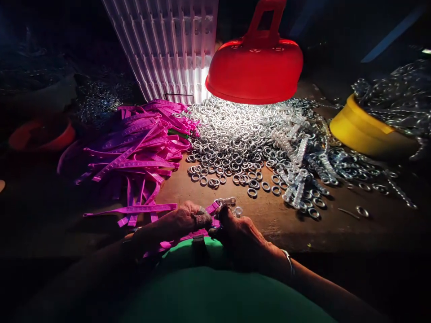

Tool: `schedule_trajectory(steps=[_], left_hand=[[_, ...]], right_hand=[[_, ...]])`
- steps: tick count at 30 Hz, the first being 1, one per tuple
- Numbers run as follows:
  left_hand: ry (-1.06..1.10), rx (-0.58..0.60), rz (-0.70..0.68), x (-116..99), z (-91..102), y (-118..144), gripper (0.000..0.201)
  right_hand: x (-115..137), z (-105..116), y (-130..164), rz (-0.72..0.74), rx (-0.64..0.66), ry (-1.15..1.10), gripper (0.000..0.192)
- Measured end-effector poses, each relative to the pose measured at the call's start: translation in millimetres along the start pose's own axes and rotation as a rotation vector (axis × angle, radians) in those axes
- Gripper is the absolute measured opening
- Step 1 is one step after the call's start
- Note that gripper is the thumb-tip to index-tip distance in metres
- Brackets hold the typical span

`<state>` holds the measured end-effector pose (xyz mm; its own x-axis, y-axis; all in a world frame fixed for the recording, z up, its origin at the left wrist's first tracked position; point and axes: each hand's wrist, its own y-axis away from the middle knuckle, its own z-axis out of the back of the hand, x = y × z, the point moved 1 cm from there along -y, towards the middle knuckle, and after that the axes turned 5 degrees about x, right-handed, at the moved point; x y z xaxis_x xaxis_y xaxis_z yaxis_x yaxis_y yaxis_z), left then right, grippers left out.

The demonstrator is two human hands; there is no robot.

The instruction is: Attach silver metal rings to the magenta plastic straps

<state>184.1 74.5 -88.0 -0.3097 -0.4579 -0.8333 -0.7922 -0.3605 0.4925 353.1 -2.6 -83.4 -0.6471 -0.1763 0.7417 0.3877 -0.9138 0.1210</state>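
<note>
My left hand point(185, 217), with cloth wrapped round a finger, is closed on a pink strap point(212, 207) just above the table's front edge. My right hand point(244, 233) meets it there, its dark-wrapped thumb and finger pinched at the strap's end. A clear ridged link strip point(229, 201) pokes out beyond the right fingertips, beside a small ring point(238, 211); whether the strip is joined to the strap is hidden. More of the pink strap hangs below my hands, over green cloth point(208, 278).
Pink straps point(134, 154) lie heaped on the left. Loose metal rings point(229, 143) cover the middle, with clear link strips point(299, 148) to their right. A red lamp point(256, 72) hangs low over the rings. A yellow bowl point(363, 125) of chains stands right, a red bowl point(43, 139) left.
</note>
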Motion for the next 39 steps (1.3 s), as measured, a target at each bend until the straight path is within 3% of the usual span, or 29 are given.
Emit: schedule_trajectory(steps=[5, 8, 10, 16, 20, 23, 25, 27, 28, 32, 33, 34, 36, 39], left_hand=[[0.037, -0.069, -0.11, 7.6, -25.2, 15.6, 0.047], [0.148, -0.107, -0.09, 11.6, -29.5, 18.3, 0.041], [0.233, -0.1, -0.059, 15.9, -29.1, 16.2, 0.036], [0.434, -0.121, -0.029, 27.2, -27.2, 3.9, 0.033], [0.461, -0.059, -0.048, 36.7, -27.9, -0.4, 0.038], [0.302, -0.098, -0.051, 39.9, -19.5, -0.7, 0.039], [0.071, -0.218, -0.061, 37.9, -7.1, 2.8, 0.035], [-0.258, -0.396, -0.116, 34.3, 8.7, 12.4, 0.029], [-0.412, -0.538, -0.135, 33.8, 17.4, 20.2, 0.03], [-1.189, -0.769, -0.178, 54.9, 55.9, 55.8, 0.038], [-1.272, -0.73, -0.192, 65.6, 67.6, 59.9, 0.042], [-1.271, -0.776, -0.296, 75.0, 79.0, 61.0, 0.049], [-1.05, -0.845, -0.351, 87.6, 96.3, 49.7, 0.046], [-0.947, -0.784, -0.403, 78.5, 89.8, 1.7, 0.044]], right_hand=[[0.0, -9.1, 12.4, -0.069, 0.07, -0.218, 0.031], [0.6, -10.1, 8.8, -0.078, 0.099, -0.269, 0.021], [2.2, -8.9, 4.9, -0.088, 0.125, -0.255, 0.012], [6.2, -2.2, -5.9, -0.039, 0.268, -0.141, 0.01], [-4.9, 0.7, -10.5, 0.006, 0.388, -0.084, 0.013], [-23.2, 0.5, -12.7, 0.089, 0.394, -0.03, 0.013], [-35.6, 0.8, -13.4, 0.128, 0.323, 0.038, 0.009], [-43.7, 2.3, -12.1, 0.118, 0.253, 0.141, 0.009], [-45.3, 3.3, -10.5, 0.103, 0.223, 0.203, 0.008], [-46.5, 3.4, -4.4, 0.093, 0.156, 0.433, 0.009], [-49.1, 2.9, -4.0, 0.094, 0.142, 0.486, 0.014], [-52.8, 2.8, -3.6, 0.1, 0.121, 0.523, 0.015], [-62.4, 5.2, -0.9, 0.112, 0.069, 0.552, 0.02], [-79.5, 18.1, 11.9, 0.037, -0.095, 0.502, 0.026]])
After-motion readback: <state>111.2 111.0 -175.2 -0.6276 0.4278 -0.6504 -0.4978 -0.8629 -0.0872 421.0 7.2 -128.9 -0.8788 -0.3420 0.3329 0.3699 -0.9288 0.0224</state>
